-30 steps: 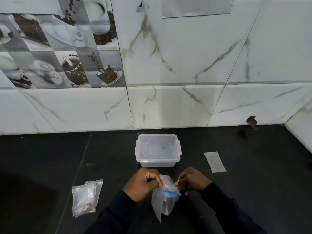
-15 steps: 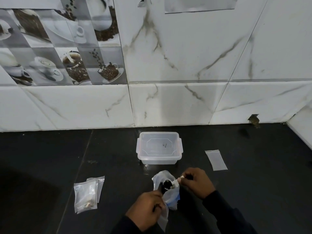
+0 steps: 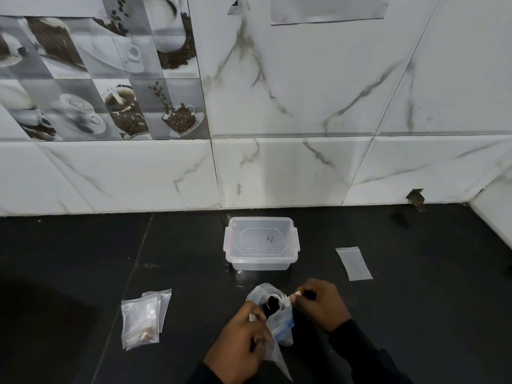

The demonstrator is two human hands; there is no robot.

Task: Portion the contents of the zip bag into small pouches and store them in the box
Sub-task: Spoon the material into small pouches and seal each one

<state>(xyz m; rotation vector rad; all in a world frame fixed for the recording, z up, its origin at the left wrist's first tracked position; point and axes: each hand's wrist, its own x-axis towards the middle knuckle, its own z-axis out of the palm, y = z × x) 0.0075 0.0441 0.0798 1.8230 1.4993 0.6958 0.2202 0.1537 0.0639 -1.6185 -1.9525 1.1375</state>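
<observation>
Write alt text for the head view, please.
A left hand grips a clear zip bag while the right hand holds a small white scoop of dark contents at its mouth. On the black counter: a lidded box behind, pouches left, one empty pouch right.

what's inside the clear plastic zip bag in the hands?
Inside the clear plastic zip bag: a white scoop heaped with dark material, handle pinched by the right hand. The left hand grips the bag and covers its lower part, so anything there is hidden.
</observation>
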